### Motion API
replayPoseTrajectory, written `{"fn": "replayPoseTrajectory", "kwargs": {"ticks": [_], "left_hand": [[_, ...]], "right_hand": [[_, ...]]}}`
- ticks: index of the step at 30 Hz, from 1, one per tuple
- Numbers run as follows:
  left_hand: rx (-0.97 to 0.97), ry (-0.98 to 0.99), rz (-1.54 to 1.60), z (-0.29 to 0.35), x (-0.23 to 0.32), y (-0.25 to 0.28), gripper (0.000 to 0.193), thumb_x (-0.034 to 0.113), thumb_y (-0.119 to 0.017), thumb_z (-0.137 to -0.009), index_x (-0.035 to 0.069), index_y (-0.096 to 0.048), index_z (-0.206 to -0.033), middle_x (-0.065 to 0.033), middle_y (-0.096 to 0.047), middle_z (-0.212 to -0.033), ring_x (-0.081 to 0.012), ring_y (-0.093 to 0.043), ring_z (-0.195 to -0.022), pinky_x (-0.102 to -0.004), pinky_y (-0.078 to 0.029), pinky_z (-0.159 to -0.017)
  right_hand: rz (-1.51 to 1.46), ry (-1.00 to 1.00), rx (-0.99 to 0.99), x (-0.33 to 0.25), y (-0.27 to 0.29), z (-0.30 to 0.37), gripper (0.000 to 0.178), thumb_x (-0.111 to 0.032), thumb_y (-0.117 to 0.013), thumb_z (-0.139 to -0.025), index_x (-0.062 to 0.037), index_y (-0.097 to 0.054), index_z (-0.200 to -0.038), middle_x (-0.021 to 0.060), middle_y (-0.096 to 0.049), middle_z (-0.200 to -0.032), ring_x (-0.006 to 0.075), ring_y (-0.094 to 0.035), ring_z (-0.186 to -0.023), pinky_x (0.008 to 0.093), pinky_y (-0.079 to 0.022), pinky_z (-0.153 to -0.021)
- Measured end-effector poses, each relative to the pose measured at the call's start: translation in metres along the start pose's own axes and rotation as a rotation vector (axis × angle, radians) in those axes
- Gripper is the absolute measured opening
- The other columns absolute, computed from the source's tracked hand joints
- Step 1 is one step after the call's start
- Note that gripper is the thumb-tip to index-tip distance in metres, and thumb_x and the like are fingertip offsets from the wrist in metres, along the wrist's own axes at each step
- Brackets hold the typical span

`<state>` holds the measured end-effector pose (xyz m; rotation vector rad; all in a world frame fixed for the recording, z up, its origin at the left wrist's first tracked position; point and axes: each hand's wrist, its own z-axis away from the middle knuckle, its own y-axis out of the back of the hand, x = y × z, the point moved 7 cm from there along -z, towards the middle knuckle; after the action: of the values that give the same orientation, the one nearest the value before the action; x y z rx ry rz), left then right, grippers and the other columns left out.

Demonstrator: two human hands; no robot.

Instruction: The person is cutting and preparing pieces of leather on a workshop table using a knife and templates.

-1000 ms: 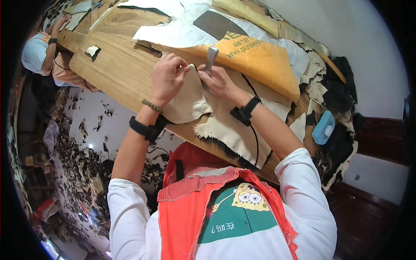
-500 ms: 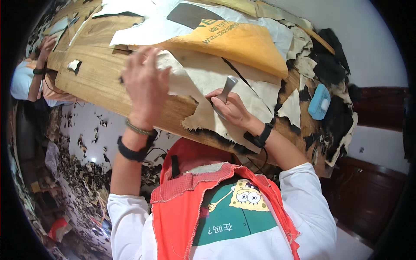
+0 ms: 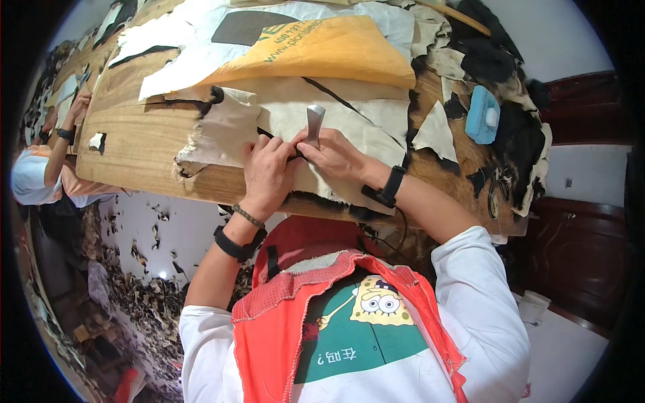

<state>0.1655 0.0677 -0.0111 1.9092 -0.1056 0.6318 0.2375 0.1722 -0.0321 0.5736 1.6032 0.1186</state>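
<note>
My right hand (image 3: 336, 154) is closed round a short grey metal knife (image 3: 314, 122), its flared handle end sticking up; the blade is hidden. Close against it, my left hand (image 3: 267, 176) has its fingers bent and pinched on the edge of a cream hide (image 3: 359, 138). Black fur shows at the hide's edges and along a slanting slit. Left of my hands lies another cream hide piece (image 3: 228, 131) with a ragged lower edge and black fur at its upper left corner.
The wooden table (image 3: 134, 144) bears a yellow printed sheet (image 3: 336, 50), a dark grey plate (image 3: 245, 28) and a blue brush-like block (image 3: 481, 115). Dark fur scraps (image 3: 517, 127) heap at right. A co-worker's hand (image 3: 79, 106) works at far left. Scraps litter the floor (image 3: 154, 235).
My left hand has come down and right, from above the left hide piece to the hide beside my right hand. That piece now lies flatter, farther left. My head view has shifted.
</note>
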Motion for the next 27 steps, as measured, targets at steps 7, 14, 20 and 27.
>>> {"fn": "replayPoseTrajectory", "kwargs": {"ticks": [7, 14, 20, 27], "left_hand": [[0.05, -0.145, 0.166, -0.001, 0.026, 0.044, 0.017, 0.014, -0.079, -0.066, 0.01, -0.064, -0.074, 0.0001, -0.06, -0.076, -0.0227, -0.052, -0.084, -0.036, -0.035, -0.082], [-0.007, -0.046, 0.313, -0.004, 0.025, 0.063, 0.017, 0.003, -0.076, -0.067, 0.003, -0.061, -0.075, -0.0036, -0.056, -0.074, -0.0216, -0.049, -0.083, -0.032, -0.039, -0.078], [-0.059, 0.03, 0.364, -0.022, 0.001, 0.042, 0.02, 0.013, -0.079, -0.072, 0.004, -0.069, -0.086, -0.0058, -0.066, -0.082, -0.0247, -0.057, -0.091, -0.0354, -0.046, -0.078], [-0.023, -0.219, 0.035, -0.053, -0.017, 0.06, 0.025, 0.008, -0.059, -0.088, 0.006, -0.065, -0.112, -0.0118, -0.062, -0.121, -0.0294, -0.052, -0.12, -0.0417, -0.04, -0.102]], "right_hand": [[0.058, -0.035, 0.033, -0.006, 0.013, 0.064, 0.019, -0.013, -0.054, -0.091, 0.0003, -0.064, -0.1, 0.018, -0.064, -0.083, 0.0309, -0.063, -0.078, 0.038, -0.049, -0.071], [0.105, -0.071, -0.008, -0.011, 0.025, 0.125, 0.019, -0.011, -0.056, -0.087, 0.0002, -0.063, -0.1, 0.0147, -0.054, -0.092, 0.0317, -0.054, -0.087, 0.0372, -0.044, -0.08], [-0.375, -0.148, 0.035, -0.007, 0.047, 0.142, 0.026, -0.008, -0.054, -0.082, -0.0014, -0.061, -0.107, 0.013, -0.057, -0.117, 0.0245, -0.057, -0.106, 0.0384, -0.043, -0.095], [0.651, -0.428, 0.542, 0.035, 0.145, 0.17, 0.031, -0.007, -0.059, -0.082, -0.0022, -0.055, -0.112, 0.0168, -0.057, -0.107, 0.0346, -0.062, -0.087, 0.0442, -0.049, -0.079]]}}
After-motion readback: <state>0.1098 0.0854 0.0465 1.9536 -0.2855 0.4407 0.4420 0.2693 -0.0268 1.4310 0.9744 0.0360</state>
